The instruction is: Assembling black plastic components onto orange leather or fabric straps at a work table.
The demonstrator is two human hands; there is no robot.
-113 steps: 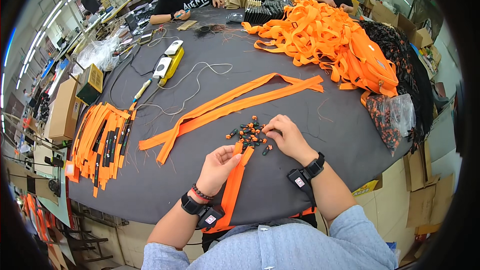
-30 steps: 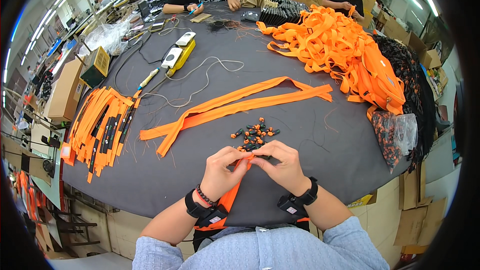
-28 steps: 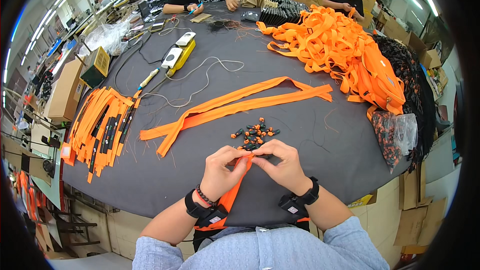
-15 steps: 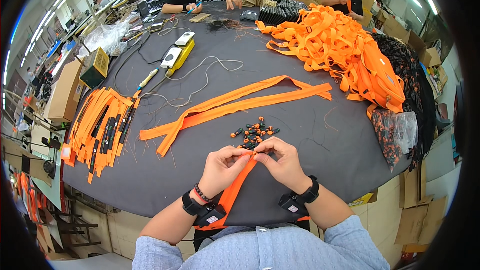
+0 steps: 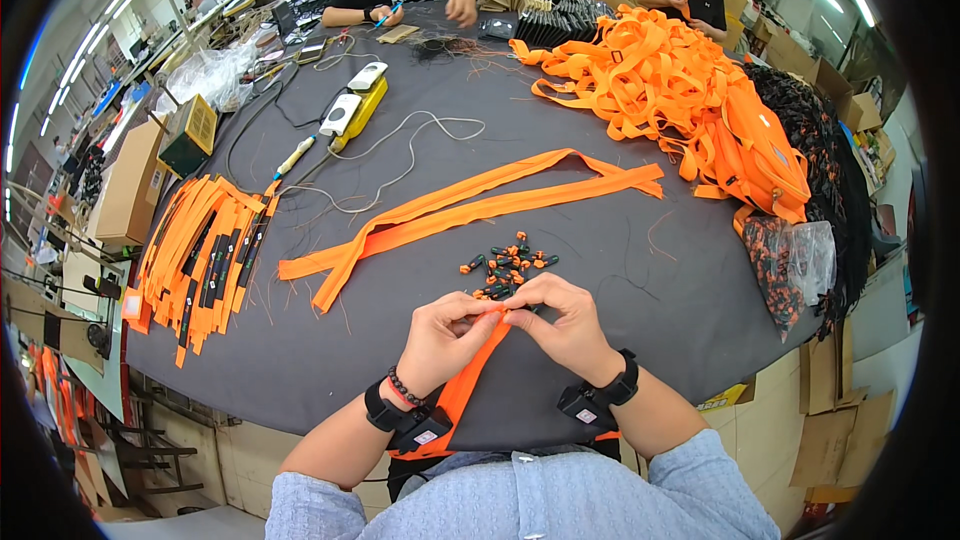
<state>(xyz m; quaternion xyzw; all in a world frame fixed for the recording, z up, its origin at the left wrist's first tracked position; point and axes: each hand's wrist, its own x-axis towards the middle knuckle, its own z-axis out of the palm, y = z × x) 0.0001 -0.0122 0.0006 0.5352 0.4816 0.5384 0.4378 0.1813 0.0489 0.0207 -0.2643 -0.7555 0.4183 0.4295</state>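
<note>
My left hand (image 5: pixel 445 342) and my right hand (image 5: pixel 562 328) meet close to the table's near side, thumbs and forefingers pinched together. Between them they grip the upper end of an orange zipper tape (image 5: pixel 464 380), which hangs down past my left wrist over the table edge. My fingertips cover that end, so any small part there is hidden. Just beyond my fingers lies a small heap of black-and-orange zipper pulls (image 5: pixel 511 264). Another long orange zipper tape (image 5: pixel 440 208) lies folded across the middle of the table.
Orange strips with black labels (image 5: pixel 205 260) lie at left. A yellow-and-white power strip (image 5: pixel 357 112) with loose cables sits beyond. A heap of orange webbing (image 5: pixel 650 80) and a clear plastic bag (image 5: pixel 808 262) lie at right. Two people work across the dark table (image 5: pixel 650 340).
My right fingertips have shifted slightly left, closer against my left ones on the tape end. Across the table, one person's hand has moved, and the other person's hands have shifted left.
</note>
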